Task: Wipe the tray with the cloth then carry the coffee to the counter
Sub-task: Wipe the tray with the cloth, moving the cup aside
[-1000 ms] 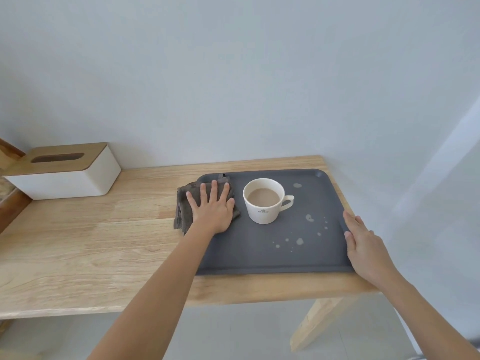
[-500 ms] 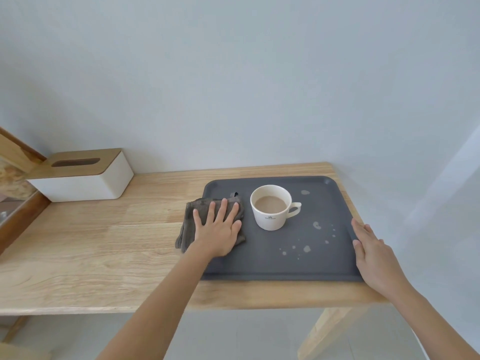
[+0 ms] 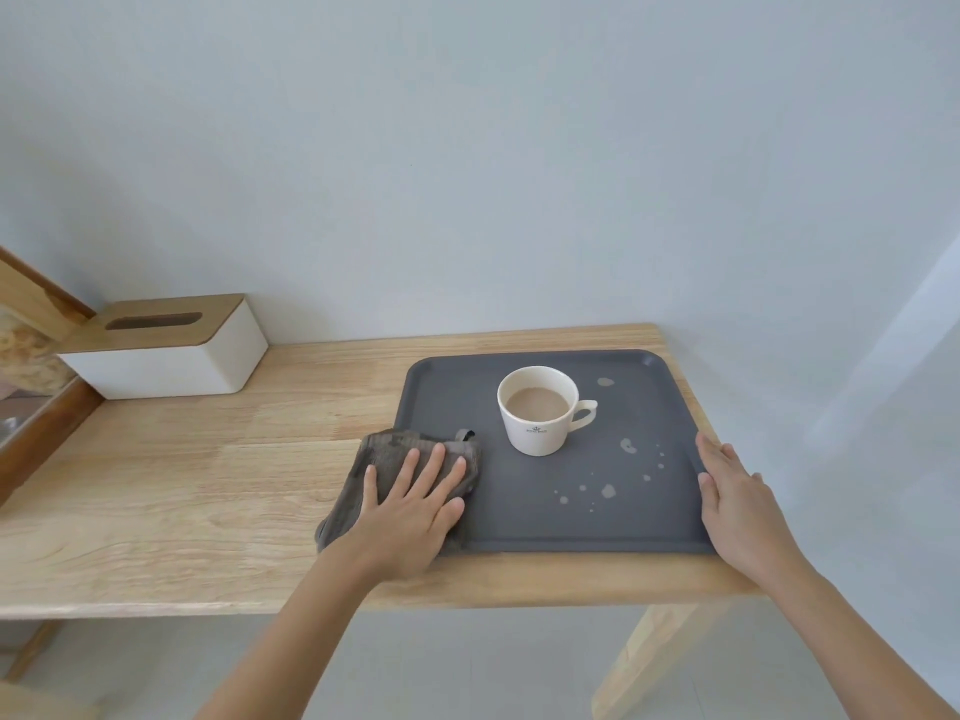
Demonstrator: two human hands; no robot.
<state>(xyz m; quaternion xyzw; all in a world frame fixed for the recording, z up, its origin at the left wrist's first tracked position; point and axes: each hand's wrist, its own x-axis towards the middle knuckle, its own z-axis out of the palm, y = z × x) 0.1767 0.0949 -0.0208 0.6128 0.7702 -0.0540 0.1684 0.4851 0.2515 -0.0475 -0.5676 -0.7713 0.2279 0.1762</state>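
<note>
We press our left hand (image 3: 410, 517), fingers (image 3: 434, 467) spread flat, on the crumpled grey cloth (image 3: 363, 478) at the dark grey rectangular tray's (image 3: 519, 522) left edge (spills remain); our right hand (image 3: 737, 504), fingers together, steadies its right rim beside the white coffee cup (image 3: 537, 423).

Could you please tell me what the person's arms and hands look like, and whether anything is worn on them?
Both forearms are bare as far as the picture shows: no sleeves come into view. The left hand and the right hand wear no gloves, and no ring, watch or bracelet can be seen on the fingers or wrists. The fingernails look short and unpainted.
</note>
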